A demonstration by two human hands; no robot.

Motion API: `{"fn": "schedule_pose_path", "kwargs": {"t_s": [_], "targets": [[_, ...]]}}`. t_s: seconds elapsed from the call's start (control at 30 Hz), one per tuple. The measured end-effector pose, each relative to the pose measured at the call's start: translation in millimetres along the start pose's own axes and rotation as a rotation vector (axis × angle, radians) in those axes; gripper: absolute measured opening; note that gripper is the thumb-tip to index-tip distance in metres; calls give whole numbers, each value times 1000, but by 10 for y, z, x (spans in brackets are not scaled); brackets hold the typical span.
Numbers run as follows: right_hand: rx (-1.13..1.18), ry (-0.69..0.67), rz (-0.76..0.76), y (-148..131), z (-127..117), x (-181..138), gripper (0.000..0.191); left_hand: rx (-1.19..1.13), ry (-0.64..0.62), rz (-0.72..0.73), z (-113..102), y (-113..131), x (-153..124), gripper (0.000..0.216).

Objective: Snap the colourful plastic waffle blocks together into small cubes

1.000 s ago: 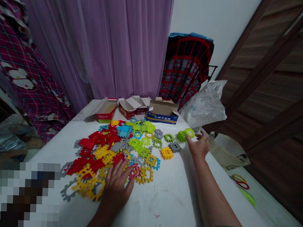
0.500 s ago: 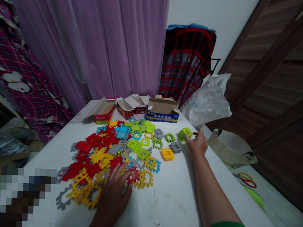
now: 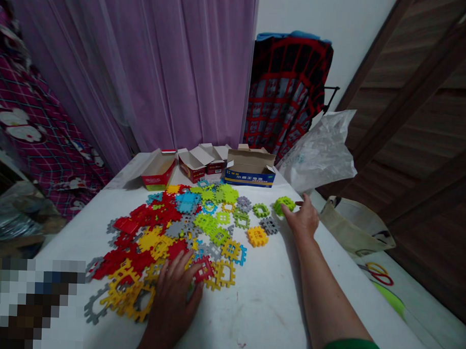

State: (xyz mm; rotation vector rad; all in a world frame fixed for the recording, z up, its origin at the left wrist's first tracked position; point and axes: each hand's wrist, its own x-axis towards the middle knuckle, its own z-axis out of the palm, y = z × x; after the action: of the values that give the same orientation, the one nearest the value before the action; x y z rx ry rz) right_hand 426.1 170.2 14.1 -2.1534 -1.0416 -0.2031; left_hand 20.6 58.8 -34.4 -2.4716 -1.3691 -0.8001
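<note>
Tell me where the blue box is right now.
In the head view, the blue box stands at the far right corner of the table, between the small red boxes and the plastic bag.

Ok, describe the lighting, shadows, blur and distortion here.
Head view: dim, cool light. Head view: shadow on the table along the right forearm. Head view: toy pieces show no strong blur. Head view: wooden panels slant, suggesting wide-lens stretch. Head view: lower left corner pixelated.

The room is dim. A soft, dark shadow lies on the white counter (image 3: 259,308) by the right arm (image 3: 324,284). Blurry squares (image 3: 33,305) cover eight o'clock. Wooden doors (image 3: 422,115) at two o'clock look dark and stretched.
</note>
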Motion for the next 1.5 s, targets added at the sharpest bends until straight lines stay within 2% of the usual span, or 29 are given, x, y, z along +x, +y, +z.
{"fn": "schedule_pose_path", "kwargs": {"t_s": [0.43,0.57,0.7,0.87,1.07,1.3,1.5], "targets": [[-14,29,-15,-31,19,-29,80,-12,-10,-6,-24,36,8,37],[7,65,-16,-27,17,-31,78,-35,-21,-67,-24,44,7,36],[63,116,-34,4,17,-52,66,-42,-64,-50,-16,40,11,38],[200,148,-6,155,65,-142,52,-46,-77,-115,-14,65,38,36],[292,128,106,316,167,-206,60,-42,-65,-88,11,27,32,35],[322,28,10,306,254,-120,71,-29,-90,-72,-2,4,38,40],[340,-6,11,297,240,-136,74,-52,-107,-98,-21,22,49,41]]}}
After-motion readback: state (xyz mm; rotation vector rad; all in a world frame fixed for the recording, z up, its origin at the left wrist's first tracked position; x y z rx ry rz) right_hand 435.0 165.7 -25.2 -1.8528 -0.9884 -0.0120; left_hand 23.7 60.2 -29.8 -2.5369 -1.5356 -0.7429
